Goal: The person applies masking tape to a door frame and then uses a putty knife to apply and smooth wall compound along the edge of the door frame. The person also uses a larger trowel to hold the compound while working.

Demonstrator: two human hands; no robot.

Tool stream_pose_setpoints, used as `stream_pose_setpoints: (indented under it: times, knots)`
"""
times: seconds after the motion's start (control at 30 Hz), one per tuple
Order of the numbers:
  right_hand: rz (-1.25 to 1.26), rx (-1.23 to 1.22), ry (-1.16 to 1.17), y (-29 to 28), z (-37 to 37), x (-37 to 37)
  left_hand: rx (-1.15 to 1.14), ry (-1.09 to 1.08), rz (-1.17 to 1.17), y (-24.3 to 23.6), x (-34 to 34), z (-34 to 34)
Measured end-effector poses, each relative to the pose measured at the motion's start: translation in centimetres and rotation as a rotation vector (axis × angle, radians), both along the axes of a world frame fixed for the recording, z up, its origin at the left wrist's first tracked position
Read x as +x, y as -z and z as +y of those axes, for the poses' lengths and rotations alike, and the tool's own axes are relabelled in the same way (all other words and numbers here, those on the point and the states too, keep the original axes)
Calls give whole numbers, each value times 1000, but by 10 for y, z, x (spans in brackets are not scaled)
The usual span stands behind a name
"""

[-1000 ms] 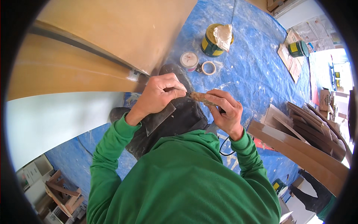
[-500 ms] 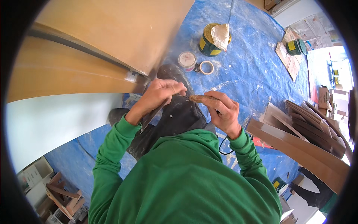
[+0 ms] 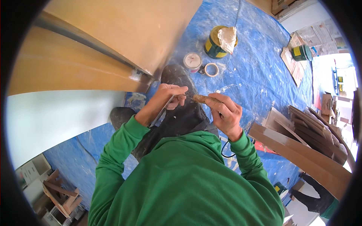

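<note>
Head view: two bare hands in green sleeves are raised over the wearer's dark trousers (image 3: 184, 115), above a blue sheet (image 3: 260, 75) covering the floor. The right hand (image 3: 228, 113) has its thumb and fingers closed on a brown, rough-surfaced stick (image 3: 203, 99), its free end directed at the left hand (image 3: 161, 98). The left hand's fingers are loosely curled about a thin flat plate (image 3: 162, 110), seen nearly edge-on, with the index finger extended toward the stick. Whether finger and stick touch cannot be determined.

Near the sheet's edge along the wood-coloured panels (image 3: 128, 32) stands a green-and-yellow can (image 3: 213, 49), with a crumpled white wrapper (image 3: 227, 39) on its lid. Just beside it are a small white-topped tin (image 3: 192, 62) and a tape ring (image 3: 211, 75). Near the sheet's right edge, a second can (image 3: 298, 53) is noted on flattened cardboard (image 3: 294, 67).
</note>
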State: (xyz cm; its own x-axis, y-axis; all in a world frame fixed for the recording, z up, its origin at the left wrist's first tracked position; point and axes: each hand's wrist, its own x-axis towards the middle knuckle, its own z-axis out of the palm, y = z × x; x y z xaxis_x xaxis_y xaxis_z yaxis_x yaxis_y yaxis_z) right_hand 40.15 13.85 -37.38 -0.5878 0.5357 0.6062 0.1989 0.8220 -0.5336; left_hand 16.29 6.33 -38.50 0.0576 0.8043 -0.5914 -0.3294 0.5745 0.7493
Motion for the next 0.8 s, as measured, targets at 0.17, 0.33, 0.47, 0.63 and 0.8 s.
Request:
stream_pose_setpoints:
  times: [0.17, 0.33, 0.47, 0.63, 0.8]
  knots:
    - [-17, -83, 49, 0, 0, 3, 146, -70, 45, -5, -2, -2]
    - [-42, -198, 32, -1, -1, 3, 408, 5, 268, 2, 11, -1]
    - [-33, -230, 134, 10, 0, 11, 244, 174, 507, 2, 9, 7]
    - [-63, -686, 471, 34, 24, 50, 413, 96, 705, 50, -16, 28]
    - [293, -1226, 469, 56, 29, 62, 389, 145, 838, 55, -18, 76]
